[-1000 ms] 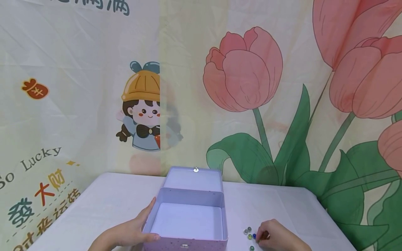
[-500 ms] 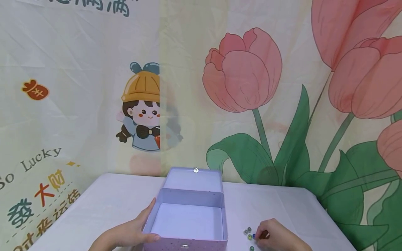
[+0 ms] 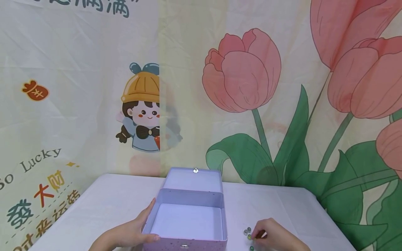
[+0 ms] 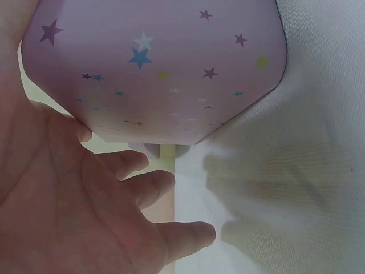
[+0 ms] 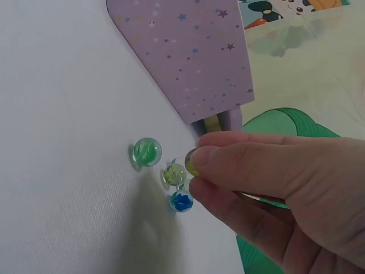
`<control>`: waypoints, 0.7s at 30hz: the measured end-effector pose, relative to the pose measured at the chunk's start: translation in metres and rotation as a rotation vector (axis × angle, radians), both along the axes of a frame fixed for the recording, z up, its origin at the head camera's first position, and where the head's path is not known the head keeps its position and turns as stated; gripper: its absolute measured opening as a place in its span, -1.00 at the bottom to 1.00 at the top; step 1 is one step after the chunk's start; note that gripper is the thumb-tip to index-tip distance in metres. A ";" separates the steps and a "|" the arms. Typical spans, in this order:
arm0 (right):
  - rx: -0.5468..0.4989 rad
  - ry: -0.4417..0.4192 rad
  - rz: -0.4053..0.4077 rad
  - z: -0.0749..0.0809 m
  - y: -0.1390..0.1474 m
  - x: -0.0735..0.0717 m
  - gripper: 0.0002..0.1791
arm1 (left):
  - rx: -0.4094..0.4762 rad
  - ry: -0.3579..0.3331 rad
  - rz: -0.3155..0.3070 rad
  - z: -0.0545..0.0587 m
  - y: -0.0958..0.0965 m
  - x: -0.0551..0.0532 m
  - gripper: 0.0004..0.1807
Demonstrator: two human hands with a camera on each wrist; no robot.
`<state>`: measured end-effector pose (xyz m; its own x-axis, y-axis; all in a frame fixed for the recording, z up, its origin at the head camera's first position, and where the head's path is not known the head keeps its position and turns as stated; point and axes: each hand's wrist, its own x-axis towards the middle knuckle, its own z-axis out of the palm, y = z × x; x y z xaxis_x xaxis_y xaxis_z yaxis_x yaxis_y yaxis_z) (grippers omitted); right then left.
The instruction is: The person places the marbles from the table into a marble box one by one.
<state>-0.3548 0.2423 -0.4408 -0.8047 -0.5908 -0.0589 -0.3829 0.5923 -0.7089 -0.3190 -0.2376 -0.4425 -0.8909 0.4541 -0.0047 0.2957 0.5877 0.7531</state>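
A lilac box (image 3: pixel 185 243) patterned with small stars stands with its lid (image 3: pixel 194 179) tipped back, its pale inside bare. My left hand (image 3: pixel 133 230) rests against the box's left side, thumb on the front rim; in the left wrist view its other fingers (image 4: pixel 191 235) spread out straight. To the right of the box, my right hand (image 3: pixel 274 235) pinches a yellowish glass marble (image 5: pixel 191 164) between thumb and fingertips, partly hidden by them. Close to the fingertips lie a yellow-green marble (image 5: pixel 174 174), a blue marble (image 5: pixel 181 201) and a green marble (image 5: pixel 147 152).
Two greyish marbles (image 3: pixel 247 230) lie on the white table (image 3: pixel 279 200) left of my right hand. Behind the table hangs a cloth printed with pink tulips (image 3: pixel 245 73) and a cartoon figure (image 3: pixel 144 118).
My right hand has shifted slightly left, over the spot where the blue marble showed in the head view. My left hand and the box stay in place.
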 end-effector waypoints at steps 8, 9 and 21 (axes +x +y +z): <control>0.004 0.047 0.040 0.003 -0.006 -0.001 -0.95 | -0.012 0.004 -0.001 0.001 0.000 0.001 0.23; 0.003 0.056 0.044 0.003 -0.007 -0.001 -0.95 | -0.011 0.003 -0.003 0.002 0.000 0.001 0.23; -0.024 0.114 0.063 0.010 -0.015 0.003 -0.91 | -0.013 -0.004 0.007 -0.001 0.001 -0.002 0.23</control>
<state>-0.3513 0.2277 -0.4305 -0.7664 -0.6408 0.0452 -0.4978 0.5480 -0.6722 -0.3205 -0.2370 -0.4434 -0.8938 0.4482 -0.0141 0.2889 0.5997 0.7463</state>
